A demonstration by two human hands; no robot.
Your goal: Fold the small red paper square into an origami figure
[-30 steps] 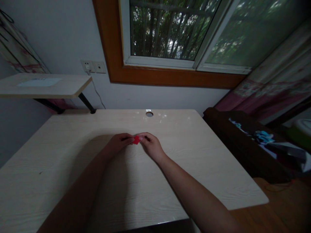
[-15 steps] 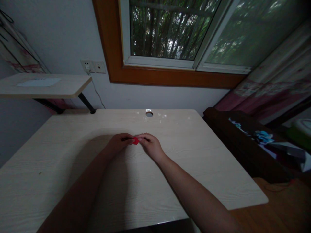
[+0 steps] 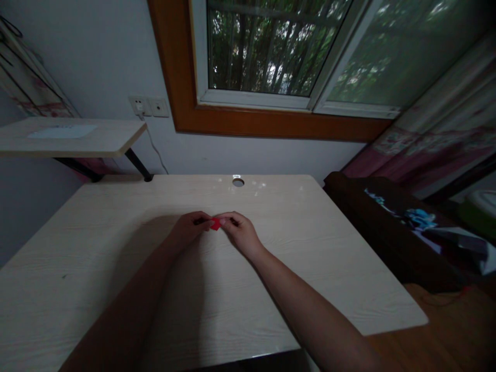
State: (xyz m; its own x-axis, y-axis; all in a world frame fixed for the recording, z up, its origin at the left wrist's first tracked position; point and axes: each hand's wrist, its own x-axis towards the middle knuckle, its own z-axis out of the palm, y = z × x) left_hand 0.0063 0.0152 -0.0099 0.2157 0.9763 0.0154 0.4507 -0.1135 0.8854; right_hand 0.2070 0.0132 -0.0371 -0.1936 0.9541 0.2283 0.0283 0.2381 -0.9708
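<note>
A small red piece (image 3: 215, 224), apparently folded paper, is held between my two hands over the middle of the pale wood-grain desk (image 3: 310, 243). My left hand (image 3: 190, 227) pinches its left side between thumb and fingers. On the other side, my right hand (image 3: 241, 230) grips the right edge with thumb and fingertips. The fingers cover part of the piece, so its full shape is hidden.
A raised shelf (image 3: 116, 145) with a white sheet (image 3: 62, 132) stands at the back left. Behind the hands is a round cable hole (image 3: 238, 182). A dark brown piece of furniture (image 3: 368, 227) with items on it stands right of the desk.
Almost nothing differs. The red piece and the fingertips have shifted very slightly to the left and away from me.
</note>
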